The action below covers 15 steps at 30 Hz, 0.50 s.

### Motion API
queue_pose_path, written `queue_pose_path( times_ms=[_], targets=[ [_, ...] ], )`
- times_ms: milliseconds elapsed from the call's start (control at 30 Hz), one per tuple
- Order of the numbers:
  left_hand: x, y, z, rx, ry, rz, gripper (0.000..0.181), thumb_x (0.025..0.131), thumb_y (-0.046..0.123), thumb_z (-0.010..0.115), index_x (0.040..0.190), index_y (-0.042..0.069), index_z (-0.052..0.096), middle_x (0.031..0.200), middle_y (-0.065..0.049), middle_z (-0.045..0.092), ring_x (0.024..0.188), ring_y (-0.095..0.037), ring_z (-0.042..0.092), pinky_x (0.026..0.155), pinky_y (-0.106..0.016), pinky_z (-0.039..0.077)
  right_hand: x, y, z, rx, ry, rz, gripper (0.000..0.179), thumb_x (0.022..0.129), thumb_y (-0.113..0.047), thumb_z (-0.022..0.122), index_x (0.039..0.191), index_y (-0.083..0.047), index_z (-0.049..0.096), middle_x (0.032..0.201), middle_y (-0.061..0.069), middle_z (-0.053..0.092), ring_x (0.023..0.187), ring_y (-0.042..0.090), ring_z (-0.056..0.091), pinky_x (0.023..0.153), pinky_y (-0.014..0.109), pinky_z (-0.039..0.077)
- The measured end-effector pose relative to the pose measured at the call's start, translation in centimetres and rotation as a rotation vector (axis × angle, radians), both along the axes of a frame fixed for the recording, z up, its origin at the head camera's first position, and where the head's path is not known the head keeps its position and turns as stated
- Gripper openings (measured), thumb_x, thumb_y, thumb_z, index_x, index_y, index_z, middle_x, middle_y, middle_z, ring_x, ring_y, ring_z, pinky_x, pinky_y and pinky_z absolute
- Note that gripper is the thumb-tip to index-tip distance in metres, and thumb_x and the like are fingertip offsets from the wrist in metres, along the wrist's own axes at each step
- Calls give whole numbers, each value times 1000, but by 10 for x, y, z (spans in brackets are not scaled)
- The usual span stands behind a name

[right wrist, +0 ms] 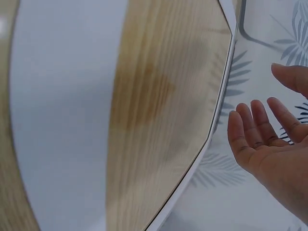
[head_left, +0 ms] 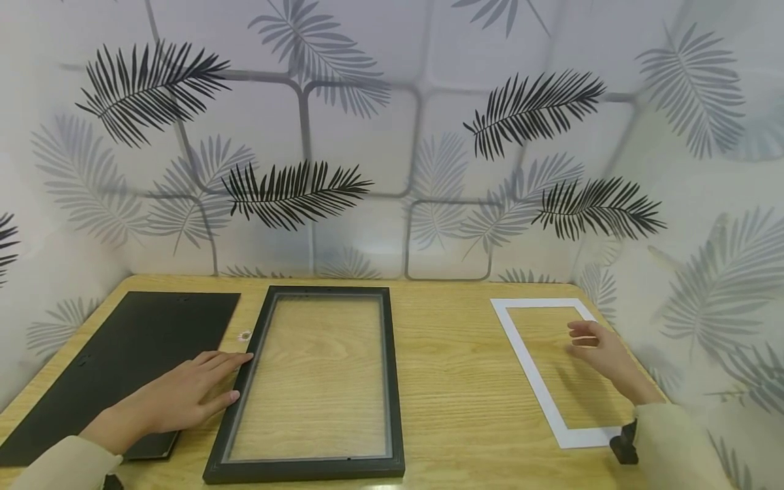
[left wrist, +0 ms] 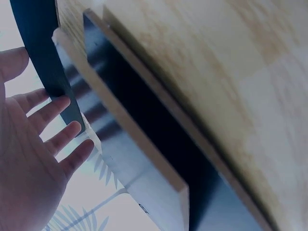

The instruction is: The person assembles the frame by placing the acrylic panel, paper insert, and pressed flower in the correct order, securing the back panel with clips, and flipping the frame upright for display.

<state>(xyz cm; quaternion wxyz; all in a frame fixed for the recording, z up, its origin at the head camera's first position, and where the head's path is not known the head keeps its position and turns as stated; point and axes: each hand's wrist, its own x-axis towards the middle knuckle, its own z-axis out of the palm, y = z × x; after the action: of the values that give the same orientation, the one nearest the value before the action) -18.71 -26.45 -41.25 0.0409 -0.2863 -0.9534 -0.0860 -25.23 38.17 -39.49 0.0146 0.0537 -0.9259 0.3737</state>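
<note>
A black picture frame (head_left: 395, 395) with a clear pane inside lies flat on the table. The fingertips of my left hand (head_left: 177, 395) rest at its left side, fingers extended; in the left wrist view this hand (left wrist: 33, 139) appears beside the frame's dark side (left wrist: 41, 53). Over at the right is a white rectangular mat (head_left: 535, 374) with a large cut-out. My right hand (head_left: 597, 350) hovers above it, fingers loosely bent and holding nothing. The right wrist view shows that hand (right wrist: 272, 139) apart from the mat's white border (right wrist: 62, 106).
A black backing board (head_left: 153, 347) lies left of the frame, partly under my left forearm; its brown edge (left wrist: 144, 139) shows in the left wrist view. A small flower (head_left: 245, 335) sits between board and frame. Leaf-patterned curtain (head_left: 367, 136) surrounds the wooden table (head_left: 453, 381).
</note>
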Motion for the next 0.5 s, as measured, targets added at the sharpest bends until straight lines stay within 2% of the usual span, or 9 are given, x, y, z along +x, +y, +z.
queue_pose_path(
  times_ms=[67, 200, 267, 300, 400, 500],
  targets=[
    [0, 0, 0, -2, -11, 6, 58, 92, 48, 46, 138, 14, 41, 134, -6, 48, 119, -31, 46, 91, -52, 41, -1, 12, -3, 16, 3, -34, 52, 89, -16, 58, 129, 10, 38, 121, 31, 46, 95, 14, 57, 71, 15, 45],
    [0, 0, 0, -1, -13, 12, 58, 91, 48, 46, 138, 14, 41, 134, -6, 48, 120, -30, 46, 91, -53, 41, 1, 32, -6, 38, -7, -65, 54, 90, -18, 57, 129, 12, 36, 121, 33, 45, 92, 11, 56, 73, 21, 47],
    [0, 0, 0, 0, -10, 11, 58, 91, 48, 47, 138, 14, 41, 134, -6, 49, 120, -30, 46, 90, -53, 41, 3, 41, -7, 35, -18, -64, 55, 91, -19, 56, 129, 13, 34, 122, 35, 43, 100, 30, 55, 76, 30, 48],
    [0, 0, 0, 1, -10, 9, 58, 91, 48, 47, 138, 13, 41, 134, -6, 49, 119, -31, 46, 90, -53, 41, 4, 44, -7, 20, -20, -91, 53, 90, -19, 58, 128, 12, 36, 118, 33, 46, 100, 34, 54, 75, 31, 48],
    [0, 0, 0, 0, -11, 5, 58, 92, 47, 46, 138, 13, 41, 134, -6, 48, 120, -31, 46, 91, -53, 41, 6, 53, -9, 6, -33, -104, 53, 90, -16, 56, 128, 14, 34, 119, 35, 43, 104, 44, 49, 79, 40, 46],
    [0, 0, 0, -4, -11, 5, 58, 92, 47, 46, 138, 13, 41, 134, -7, 48, 120, -31, 46, 91, -53, 41, 7, 57, -9, 47, -38, -148, 55, 88, -16, 58, 127, 15, 35, 119, 37, 43, 105, 47, 48, 81, 42, 46]
  ],
)
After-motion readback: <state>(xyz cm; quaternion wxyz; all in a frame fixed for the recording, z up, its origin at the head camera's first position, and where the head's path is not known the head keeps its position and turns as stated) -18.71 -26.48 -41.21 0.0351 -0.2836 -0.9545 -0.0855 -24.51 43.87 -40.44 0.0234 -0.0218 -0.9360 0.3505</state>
